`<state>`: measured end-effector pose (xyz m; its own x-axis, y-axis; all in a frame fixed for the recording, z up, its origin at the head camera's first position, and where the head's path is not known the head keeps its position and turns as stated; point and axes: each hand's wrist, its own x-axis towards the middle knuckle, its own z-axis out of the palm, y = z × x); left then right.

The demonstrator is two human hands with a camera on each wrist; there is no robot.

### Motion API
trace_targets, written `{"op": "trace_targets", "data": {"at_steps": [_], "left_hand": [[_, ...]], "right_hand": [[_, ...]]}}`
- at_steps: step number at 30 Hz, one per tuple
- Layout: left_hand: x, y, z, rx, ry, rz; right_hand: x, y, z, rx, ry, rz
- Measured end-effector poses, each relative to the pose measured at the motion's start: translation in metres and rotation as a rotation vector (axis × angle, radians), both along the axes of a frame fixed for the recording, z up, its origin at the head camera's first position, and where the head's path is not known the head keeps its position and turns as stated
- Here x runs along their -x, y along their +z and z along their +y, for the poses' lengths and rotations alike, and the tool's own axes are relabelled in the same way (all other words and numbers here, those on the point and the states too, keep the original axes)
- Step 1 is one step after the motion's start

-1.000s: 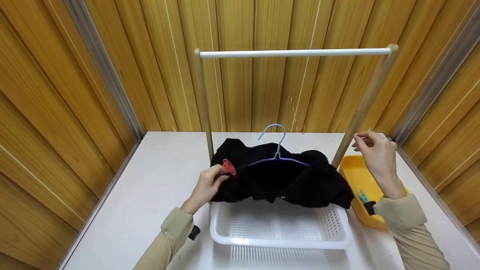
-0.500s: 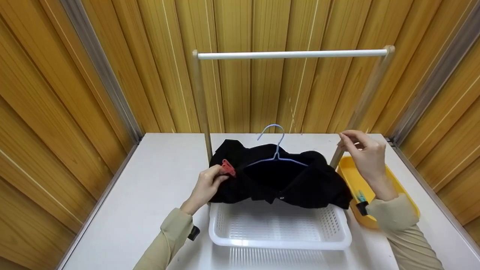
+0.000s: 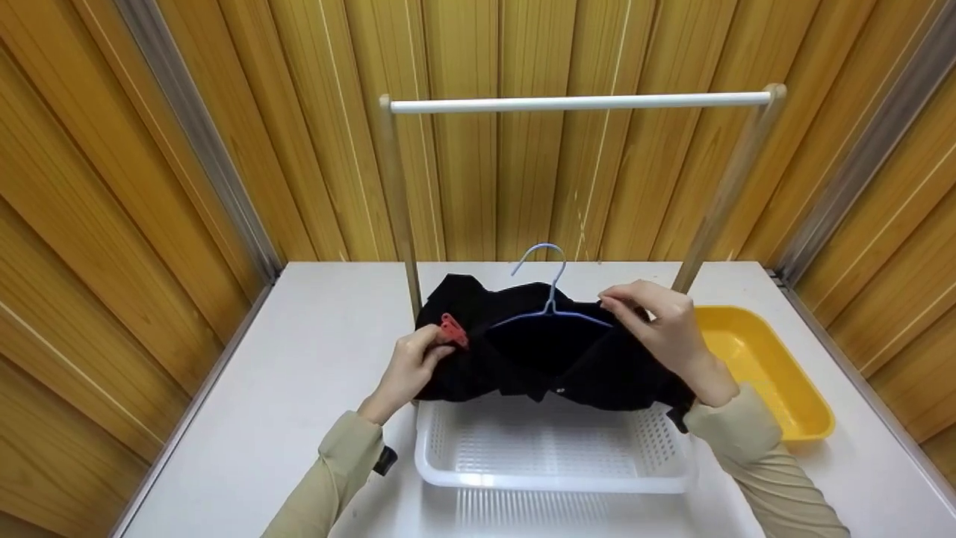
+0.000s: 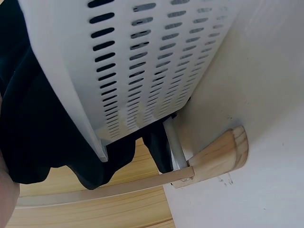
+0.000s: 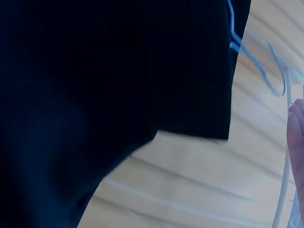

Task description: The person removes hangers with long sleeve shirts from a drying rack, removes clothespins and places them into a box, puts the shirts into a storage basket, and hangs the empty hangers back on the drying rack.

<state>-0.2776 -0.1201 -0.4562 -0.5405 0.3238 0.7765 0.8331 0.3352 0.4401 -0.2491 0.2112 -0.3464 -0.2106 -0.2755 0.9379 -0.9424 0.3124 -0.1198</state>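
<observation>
A black collared shirt (image 3: 597, 373) lies over the back of a white slotted basket (image 3: 553, 482). In its neck opening sits a blue wire hanger (image 3: 551, 299), hook upward. My left hand (image 3: 407, 366) pinches a red clothespin (image 3: 453, 330) against the shirt's left shoulder. My right hand (image 3: 665, 325) is over the shirt's right shoulder, its thumb and fingertips near each other beside the hanger's right arm; nothing shows between them. The right wrist view has the dark shirt (image 5: 118, 71), the hanger (image 5: 259, 66) and the fingers (image 5: 297, 142) at the right edge.
A rack with a white crossbar (image 3: 582, 102) and wooden posts stands behind the basket. Its wooden foot (image 4: 218, 154) rests on the white table (image 4: 266, 199). A yellow tray (image 3: 792, 373) is at the right, partly behind my right sleeve. Wood-panelled walls (image 3: 534, 172) enclose the table.
My right hand has moved left from above the yellow tray to the shirt's right shoulder. My left hand keeps the red clothespin in place. The teal clothespin in the tray is now out of sight.
</observation>
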Motion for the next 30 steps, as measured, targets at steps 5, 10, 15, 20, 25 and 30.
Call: {"op": "trace_targets", "data": {"at_steps": [5,10,15,20,25,30], "left_hand": [[-0.014,0.014,0.002,-0.024,-0.011,-0.01],[-0.025,0.029,0.005,-0.03,-0.036,-0.026],[-0.025,0.03,0.007,-0.023,-0.028,-0.018],[-0.024,0.03,0.007,-0.027,-0.034,-0.014],[-0.025,0.03,0.007,-0.021,-0.032,-0.01],[-0.025,0.031,0.007,-0.017,-0.018,-0.008]], "right_hand": [[-0.011,0.007,-0.019,-0.03,0.064,-0.009],[-0.012,0.005,-0.026,-0.053,0.092,-0.003],[-0.013,0.004,-0.035,-0.099,0.113,0.001],[-0.015,0.003,-0.05,-0.13,0.166,0.011],[-0.023,0.004,-0.067,-0.187,0.237,-0.028],[-0.019,-0.006,-0.078,-0.249,0.268,-0.095]]}}
